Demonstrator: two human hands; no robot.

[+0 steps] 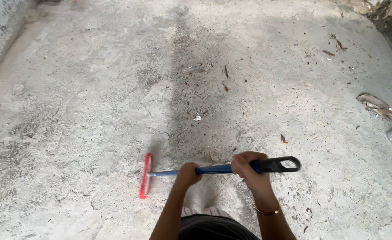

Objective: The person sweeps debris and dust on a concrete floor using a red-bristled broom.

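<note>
Two hands clench one broom (pixel 218 169), its long axis crosswise low on the concrete floor (pixel 93 111): left hand (pixel 188 173) nearer the red head (pixel 145 175), right hand (pixel 248 168) by the black end (looped).

The broom (pixel 213 170) lies across the floor (pixel 80 111), its head (pixel 145 176) left of the left hand (pixel 188 172), the right hand (pixel 248 168) further right, dry leaves (pixel 377 106) far right.

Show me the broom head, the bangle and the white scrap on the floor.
Broom head (pixel 145 176), head view, middle of the red bristles.
Bangle (pixel 267 211), head view, gold band on the right wrist.
White scrap (pixel 197 117), head view, its centre, on the concrete beyond the broom.
</note>
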